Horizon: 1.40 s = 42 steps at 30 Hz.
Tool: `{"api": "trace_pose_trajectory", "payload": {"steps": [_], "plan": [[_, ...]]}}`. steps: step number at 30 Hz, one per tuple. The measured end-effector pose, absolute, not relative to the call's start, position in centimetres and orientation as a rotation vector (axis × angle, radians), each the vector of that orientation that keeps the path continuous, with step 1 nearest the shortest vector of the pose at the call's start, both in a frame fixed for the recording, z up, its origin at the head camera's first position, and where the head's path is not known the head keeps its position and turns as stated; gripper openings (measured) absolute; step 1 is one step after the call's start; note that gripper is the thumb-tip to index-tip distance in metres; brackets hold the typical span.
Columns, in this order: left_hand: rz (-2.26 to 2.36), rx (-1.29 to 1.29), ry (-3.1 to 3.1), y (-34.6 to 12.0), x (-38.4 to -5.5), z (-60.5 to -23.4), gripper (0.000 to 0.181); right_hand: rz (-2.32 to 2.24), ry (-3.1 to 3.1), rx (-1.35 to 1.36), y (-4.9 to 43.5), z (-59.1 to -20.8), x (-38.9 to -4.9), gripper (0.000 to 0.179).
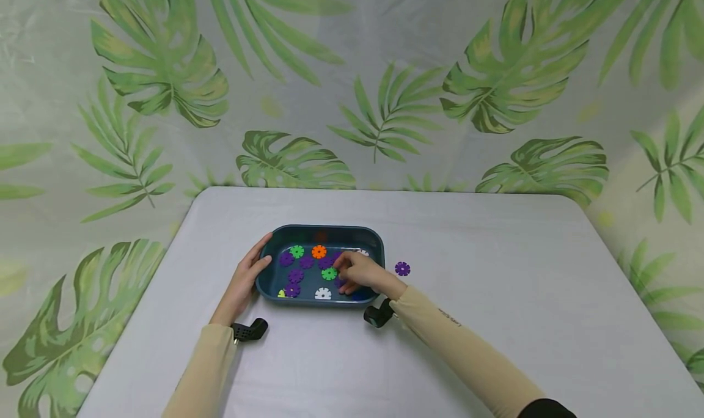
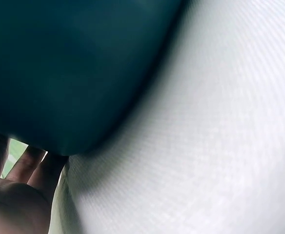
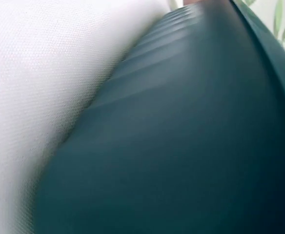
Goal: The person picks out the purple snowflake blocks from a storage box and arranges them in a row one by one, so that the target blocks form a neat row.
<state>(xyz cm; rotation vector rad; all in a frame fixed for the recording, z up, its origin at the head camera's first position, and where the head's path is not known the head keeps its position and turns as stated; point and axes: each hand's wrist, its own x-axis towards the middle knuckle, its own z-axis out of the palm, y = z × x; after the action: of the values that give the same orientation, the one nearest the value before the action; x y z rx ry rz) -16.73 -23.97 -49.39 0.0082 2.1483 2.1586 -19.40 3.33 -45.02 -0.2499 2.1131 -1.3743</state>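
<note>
A dark blue-green rectangular tray [image 1: 302, 302] stands on the white table with several flower-shaped plastic discs in it. At its left end my left hand [image 1: 242, 286] grips the tray, thumb over the rim and fingers along the outside; the left wrist view shows those fingers [image 2: 28, 165] against the tray wall. My right hand [image 1: 363, 272] reaches over the right part, fingers bent down among the discs. A green disc [image 1: 329, 274] lies right by its fingertips, and purple ones are partly covered by it. I cannot tell whether it pinches a disc.
A single purple disc [image 1: 403, 269] lies on the table [image 1: 522, 283] just right of the tray. Inside the tray are also an orange disc [image 1: 319, 252] and a white disc [image 1: 322, 293]. A leaf-patterned cloth [image 1: 396, 33] hangs behind the table.
</note>
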Motion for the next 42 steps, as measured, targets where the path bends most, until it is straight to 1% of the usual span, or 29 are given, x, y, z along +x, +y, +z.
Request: {"api": "trace_pose_trajectory", "payload": {"steps": [8,16,22,27,35,42], "plan": [[2.167,0.010,2.142,-24.0,-16.9,-49.5,0.052,-1.337,2.177,-0.225,2.9,-45.6,-19.3,0.019],[2.165,0.013,2.178,-23.9,-16.7,-49.5,0.051,-1.271,2.266,-0.277,2.9,-45.8,-19.2,0.003],[2.157,0.024,2.183,-24.0,-16.7,-49.7,0.052,-1.303,2.254,-0.372,3.1,-45.4,-19.2,0.008],[2.160,0.030,2.184,-24.0,-16.6,-49.7,0.051,-1.338,2.301,-0.468,3.7,-44.4,-19.4,0.005],[2.156,0.055,2.193,-23.9,-16.7,-49.7,0.051,-1.555,2.225,-0.416,6.5,-42.4,-19.7,0.017],[2.134,0.068,2.224,-24.1,-16.5,-49.7,0.051,-1.690,2.214,-0.291,10.9,-42.5,-20.4,0.022]]}}
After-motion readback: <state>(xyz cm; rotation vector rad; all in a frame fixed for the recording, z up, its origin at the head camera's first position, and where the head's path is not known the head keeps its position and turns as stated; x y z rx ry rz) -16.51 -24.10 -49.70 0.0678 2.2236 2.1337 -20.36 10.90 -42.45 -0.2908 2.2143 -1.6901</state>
